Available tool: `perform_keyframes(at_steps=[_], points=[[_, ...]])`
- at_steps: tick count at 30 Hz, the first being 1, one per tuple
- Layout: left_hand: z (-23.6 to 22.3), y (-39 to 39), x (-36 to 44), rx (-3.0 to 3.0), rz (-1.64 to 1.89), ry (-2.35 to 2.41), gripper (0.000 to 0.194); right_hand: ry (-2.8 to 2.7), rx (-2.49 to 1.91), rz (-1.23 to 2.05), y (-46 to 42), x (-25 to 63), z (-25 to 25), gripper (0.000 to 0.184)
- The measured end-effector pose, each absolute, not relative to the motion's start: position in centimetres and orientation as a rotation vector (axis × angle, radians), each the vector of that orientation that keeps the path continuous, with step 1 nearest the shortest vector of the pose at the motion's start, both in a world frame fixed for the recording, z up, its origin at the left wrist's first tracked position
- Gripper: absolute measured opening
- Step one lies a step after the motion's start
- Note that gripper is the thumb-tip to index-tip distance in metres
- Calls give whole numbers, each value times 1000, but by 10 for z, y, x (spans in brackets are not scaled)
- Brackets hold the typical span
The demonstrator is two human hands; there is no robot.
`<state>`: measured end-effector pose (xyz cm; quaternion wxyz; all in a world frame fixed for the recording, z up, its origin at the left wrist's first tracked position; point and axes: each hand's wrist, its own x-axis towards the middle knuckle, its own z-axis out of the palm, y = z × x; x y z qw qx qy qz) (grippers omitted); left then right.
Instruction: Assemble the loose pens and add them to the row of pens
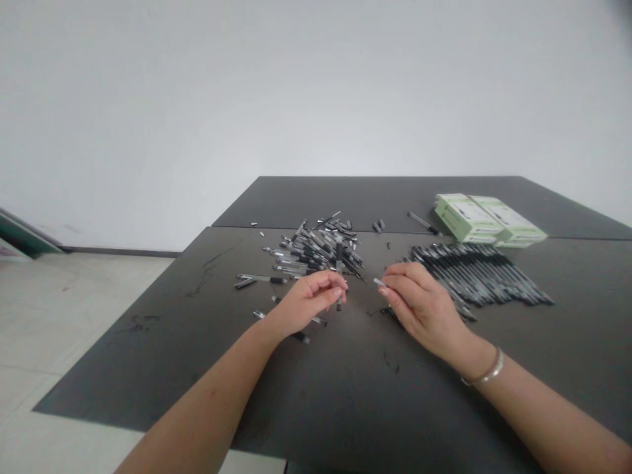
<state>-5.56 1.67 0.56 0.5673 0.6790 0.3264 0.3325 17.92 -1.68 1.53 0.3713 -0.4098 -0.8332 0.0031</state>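
Left fingers (323, 279) pinch pen (339, 255)—right fingers (399, 283), pale piece (379, 282).

Beyond your left hand (309, 301), you face a plain, pale wall (296, 92) under soft, even light. Below the hand spreads a matte black table (133, 355), scuffed to the hand's left, with a straight seam crossing it farther off. Well left of your hand you have a pale floor (83, 303) with faint lines, a dark baseboard (123, 251), and a partly cut-off green panel (24, 243).
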Motion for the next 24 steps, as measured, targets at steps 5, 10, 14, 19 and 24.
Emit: perform_keyframes(at_steps=[5,10,14,19,24], points=[[6,16,-60,1749,707,829,26,-2086,-1103,-12,-13,183,15,19],[6,17,-64,1832,696,895,27,-2072,-1112,43,-15,184,19,26],[4,19,-66,1819,743,899,27,-2047,-1140,54,-16,185,22,26],[3,21,-69,1818,772,913,28,-2048,-1156,39,-16,188,22,26],[5,21,-69,1835,791,920,30,-2052,-1147,34,-15,189,21,25]])
